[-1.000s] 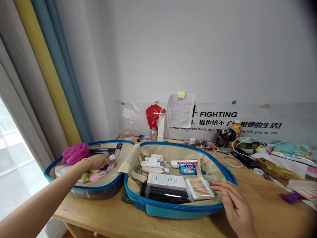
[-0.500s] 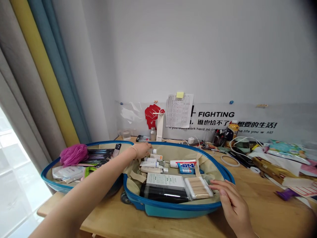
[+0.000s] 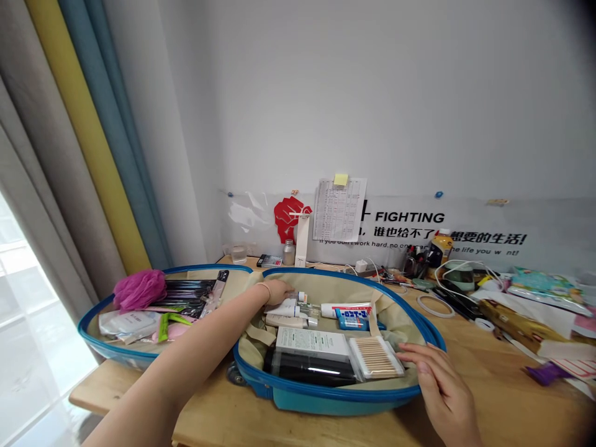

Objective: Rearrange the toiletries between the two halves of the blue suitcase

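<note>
An open blue suitcase (image 3: 326, 397) lies on the wooden desk (image 3: 503, 397), both halves lined in beige. My left hand (image 3: 278, 292) reaches into the right half and closes on a small white-capped bottle (image 3: 302, 297) among white tubes (image 3: 284, 308). Beside them lie a toothpaste box (image 3: 350, 308), a white carton (image 3: 313, 341), a black bottle (image 3: 310, 368) and a box of cotton swabs (image 3: 376, 356). My right hand (image 3: 440, 388) rests with fingers spread on the suitcase's right rim. The left half (image 3: 93, 323) holds a pink bath pouf (image 3: 139, 289), black packets and sachets.
Clutter covers the desk's right side: cables, a tape ring (image 3: 435, 305), a yellow-capped bottle (image 3: 440, 245), packets and papers. A wall banner with a pinned sheet (image 3: 339, 210) runs behind. Curtains (image 3: 84, 155) and a window stand at the left.
My left hand lifted a small bottle from the suitcase's left half and carried it right into the right half, down among the tubes. The right hand stayed on the rim.
</note>
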Demonstrator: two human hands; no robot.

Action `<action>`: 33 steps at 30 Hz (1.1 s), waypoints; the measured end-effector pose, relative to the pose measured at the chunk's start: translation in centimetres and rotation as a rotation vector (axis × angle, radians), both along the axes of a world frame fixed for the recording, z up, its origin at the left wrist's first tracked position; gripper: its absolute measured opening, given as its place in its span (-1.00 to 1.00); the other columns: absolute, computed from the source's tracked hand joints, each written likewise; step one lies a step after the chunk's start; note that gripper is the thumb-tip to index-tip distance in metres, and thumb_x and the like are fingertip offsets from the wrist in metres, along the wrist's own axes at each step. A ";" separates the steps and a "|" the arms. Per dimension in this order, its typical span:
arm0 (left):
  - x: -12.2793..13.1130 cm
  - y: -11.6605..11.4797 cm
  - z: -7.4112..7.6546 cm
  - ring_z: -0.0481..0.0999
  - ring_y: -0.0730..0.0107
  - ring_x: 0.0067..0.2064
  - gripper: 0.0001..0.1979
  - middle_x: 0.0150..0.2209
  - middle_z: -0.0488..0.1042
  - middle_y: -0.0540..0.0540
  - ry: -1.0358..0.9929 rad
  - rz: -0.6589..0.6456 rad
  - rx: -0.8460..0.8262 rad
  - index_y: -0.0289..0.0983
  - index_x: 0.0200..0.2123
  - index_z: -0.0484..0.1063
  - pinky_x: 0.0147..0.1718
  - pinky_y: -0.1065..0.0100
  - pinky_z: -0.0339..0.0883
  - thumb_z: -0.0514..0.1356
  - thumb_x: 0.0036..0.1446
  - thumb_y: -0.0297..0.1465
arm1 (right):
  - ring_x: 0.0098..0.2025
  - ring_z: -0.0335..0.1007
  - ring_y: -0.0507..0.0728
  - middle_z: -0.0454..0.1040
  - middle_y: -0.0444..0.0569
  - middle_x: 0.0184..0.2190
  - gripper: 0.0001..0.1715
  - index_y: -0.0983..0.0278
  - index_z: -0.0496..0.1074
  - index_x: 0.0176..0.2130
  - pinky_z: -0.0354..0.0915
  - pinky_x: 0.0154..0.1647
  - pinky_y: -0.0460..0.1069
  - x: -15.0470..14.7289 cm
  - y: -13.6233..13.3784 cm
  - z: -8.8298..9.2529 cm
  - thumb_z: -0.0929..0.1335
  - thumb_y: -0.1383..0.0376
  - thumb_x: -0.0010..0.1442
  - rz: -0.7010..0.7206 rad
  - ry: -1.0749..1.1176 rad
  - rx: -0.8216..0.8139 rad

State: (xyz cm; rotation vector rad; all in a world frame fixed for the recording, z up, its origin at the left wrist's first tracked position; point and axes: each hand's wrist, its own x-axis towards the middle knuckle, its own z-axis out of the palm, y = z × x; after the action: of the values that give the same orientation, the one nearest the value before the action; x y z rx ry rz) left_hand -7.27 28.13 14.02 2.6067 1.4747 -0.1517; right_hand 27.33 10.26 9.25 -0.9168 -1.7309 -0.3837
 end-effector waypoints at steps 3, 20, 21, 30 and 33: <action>-0.1 -0.7 0.2 0.46 0.20 0.05 -0.63 0.11 0.40 -0.18 -0.050 0.017 -0.002 -0.24 0.09 0.37 0.02 0.02 0.41 0.17 0.27 -0.22 | -0.30 0.54 0.15 0.60 -0.02 -0.34 -0.62 0.18 0.54 -0.37 0.41 -0.16 0.09 0.2 0.2 -0.3 0.21 0.22 0.34 -0.005 -0.001 -0.020; -19.3 -5.5 3.7 0.49 0.25 -0.02 -0.68 0.02 0.46 -0.15 0.057 0.469 0.125 -0.27 0.01 0.41 -0.03 0.07 0.43 0.19 0.26 -0.23 | -0.28 0.55 0.15 0.60 -0.03 -0.33 -0.62 0.19 0.54 -0.34 0.38 -0.14 0.09 0.2 0.4 -0.6 0.20 0.24 0.35 -0.013 -0.015 -0.002; -19.7 -6.0 3.2 0.49 0.24 0.00 -0.67 0.03 0.45 -0.15 0.085 0.470 0.117 -0.27 0.02 0.40 -0.02 0.06 0.43 0.19 0.26 -0.23 | -0.28 0.55 0.15 0.60 -0.03 -0.33 -0.62 0.19 0.54 -0.35 0.38 -0.13 0.09 0.2 0.5 -0.7 0.20 0.24 0.35 -0.015 -0.014 -0.004; -19.7 -6.9 0.7 0.42 0.15 0.10 -0.61 0.15 0.36 -0.18 0.252 0.420 0.149 -0.26 0.08 0.36 0.06 -0.03 0.37 0.23 0.23 -0.26 | -0.30 0.55 0.16 0.60 -0.05 -0.34 -0.63 0.17 0.54 -0.34 0.40 -0.14 0.10 0.1 0.2 -0.4 0.21 0.24 0.35 -0.004 -0.020 0.000; -19.4 -6.9 0.4 0.40 0.13 0.12 -0.63 0.15 0.36 -0.18 0.279 0.407 0.183 -0.26 0.07 0.37 0.08 -0.04 0.35 0.22 0.23 -0.26 | -0.29 0.55 0.16 0.60 -0.03 -0.33 -0.61 0.18 0.55 -0.35 0.40 -0.14 0.11 0.1 0.2 -0.4 0.21 0.22 0.35 -0.009 -0.012 -0.023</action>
State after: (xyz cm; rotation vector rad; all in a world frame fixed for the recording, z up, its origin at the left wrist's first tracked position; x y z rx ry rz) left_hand -26.65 21.24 14.46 2.4229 2.1749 -0.3596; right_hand 27.45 10.46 8.82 -0.9415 -1.7458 -0.3768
